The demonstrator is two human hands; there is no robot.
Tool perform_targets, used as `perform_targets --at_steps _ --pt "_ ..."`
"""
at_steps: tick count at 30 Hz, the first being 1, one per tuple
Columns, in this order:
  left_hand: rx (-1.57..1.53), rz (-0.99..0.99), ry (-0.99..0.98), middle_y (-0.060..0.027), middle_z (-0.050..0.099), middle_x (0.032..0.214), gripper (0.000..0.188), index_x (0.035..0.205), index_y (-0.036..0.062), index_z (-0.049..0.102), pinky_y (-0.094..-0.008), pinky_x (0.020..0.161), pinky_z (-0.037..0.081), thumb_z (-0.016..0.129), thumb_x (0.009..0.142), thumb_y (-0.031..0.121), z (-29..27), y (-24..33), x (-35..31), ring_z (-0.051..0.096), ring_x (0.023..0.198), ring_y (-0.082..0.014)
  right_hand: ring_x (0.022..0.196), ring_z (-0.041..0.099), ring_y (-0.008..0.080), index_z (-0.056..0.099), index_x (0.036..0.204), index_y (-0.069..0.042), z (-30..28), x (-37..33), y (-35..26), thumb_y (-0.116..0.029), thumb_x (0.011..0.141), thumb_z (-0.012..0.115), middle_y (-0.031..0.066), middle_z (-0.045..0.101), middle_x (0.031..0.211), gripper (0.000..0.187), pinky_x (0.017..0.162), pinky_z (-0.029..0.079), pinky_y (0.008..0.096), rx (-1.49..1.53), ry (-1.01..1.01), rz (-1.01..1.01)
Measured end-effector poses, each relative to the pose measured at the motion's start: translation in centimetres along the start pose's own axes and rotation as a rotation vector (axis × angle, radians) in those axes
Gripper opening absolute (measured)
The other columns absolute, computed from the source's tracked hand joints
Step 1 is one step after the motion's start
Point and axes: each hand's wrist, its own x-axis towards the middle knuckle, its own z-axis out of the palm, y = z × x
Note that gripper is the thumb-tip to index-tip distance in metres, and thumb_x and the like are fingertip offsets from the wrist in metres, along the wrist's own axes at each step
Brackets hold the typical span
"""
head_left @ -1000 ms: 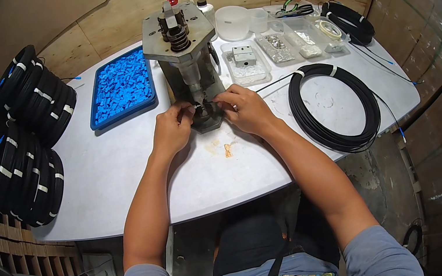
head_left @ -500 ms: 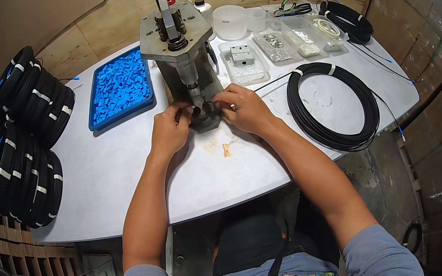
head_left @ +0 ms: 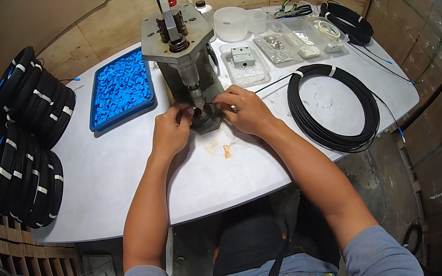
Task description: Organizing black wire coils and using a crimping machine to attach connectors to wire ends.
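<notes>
Both hands meet at the base of a metal bench press (head_left: 166, 53), one on each side under its ram (head_left: 191, 78). My right hand (head_left: 247, 112) pinches the black cable (head_left: 276, 83), which runs off to a large coil of black cable (head_left: 371, 122) lying on the right. Fingers closed, my left hand (head_left: 170, 130) is at the left side of the ram's lower end. Whatever lies between its fingertips is too small to make out. The ram's tip and the cable's end are partly hidden by my fingers.
A blue tray (head_left: 93, 126) of small blue parts sits left of the press. Bundled black coils (head_left: 32, 171) stack at the far left. Clear boxes (head_left: 280, 56) of small parts, a white tub (head_left: 230, 23) and another black coil (head_left: 348, 21) occupy the back right.
Hardly anything differs. Both hands stay at the press base in the same pinch, and the whole view has shifted very slightly.
</notes>
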Motion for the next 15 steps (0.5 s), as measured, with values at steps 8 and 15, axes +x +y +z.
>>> perform_targets --at_steps 8,15 --pt "-0.017 0.007 0.012 -0.0135 0.075 0.083 0.023 0.114 -0.0042 0.070 -0.0314 0.071 0.056 0.063 0.098 0.011 0.06 -0.09 -0.07 0.071 0.072 -0.0167 0.083 0.068 0.0318 0.075 0.104 -0.010 -0.06 0.04 -0.04 -0.006 0.085 0.071 0.0104 0.066 0.092 0.019 0.074 0.056 0.0404 -0.006 0.003 -0.008" --pt "-0.014 0.000 -0.003 -0.0135 0.075 0.085 0.025 0.117 -0.0036 0.069 -0.0309 0.072 0.056 0.062 0.096 0.009 -0.18 0.10 -0.15 0.071 0.072 -0.0168 0.083 0.067 0.0316 0.075 0.104 -0.009 -0.14 0.09 -0.28 -0.005 0.085 0.071 0.0105 0.066 0.092 0.020 0.075 0.056 0.0402 0.001 0.011 -0.017"
